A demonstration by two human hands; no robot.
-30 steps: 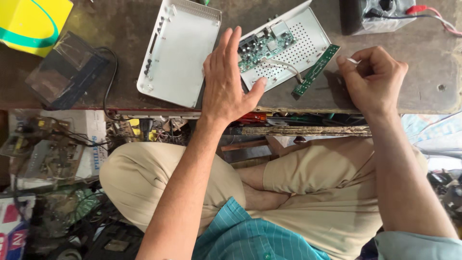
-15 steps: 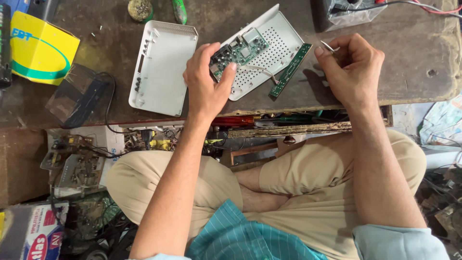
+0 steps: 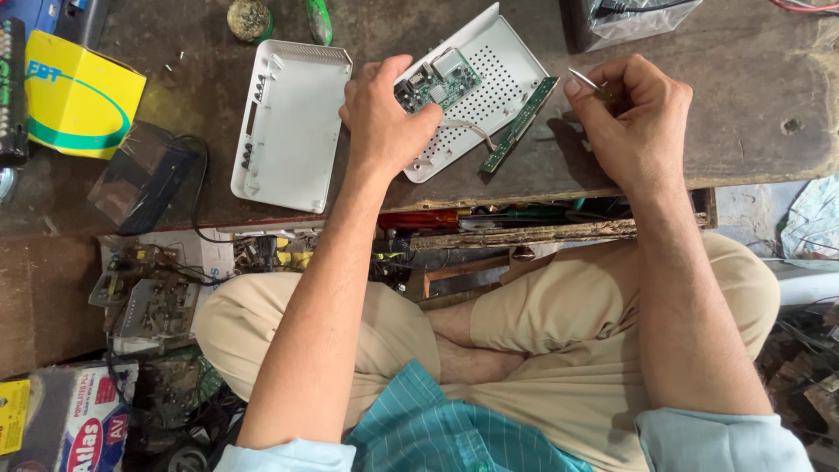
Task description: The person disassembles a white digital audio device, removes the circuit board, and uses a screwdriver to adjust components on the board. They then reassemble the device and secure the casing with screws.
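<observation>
Worn wooden bench (image 3: 752, 131), cluttered. Left hand (image 3: 384, 118) is gripping the green board (image 3: 434, 80) lying in the open white case (image 3: 502, 70), fingers curled over its edge. Right hand (image 3: 631, 118) is pinching a thin metal tool (image 3: 584, 79), just beside a narrow green strip (image 3: 519, 125). White lid (image 3: 288, 127) is lying left.

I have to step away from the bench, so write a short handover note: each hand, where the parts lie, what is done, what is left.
Left hand: grip on the green circuit board inside the open white case half.
Right hand: holds a thin metal-tipped tool.
Narrow green board strip lies wired beside the case; the other white case half lies to the left.
Done: case opened.
Left: circuit board still in the case.
</observation>
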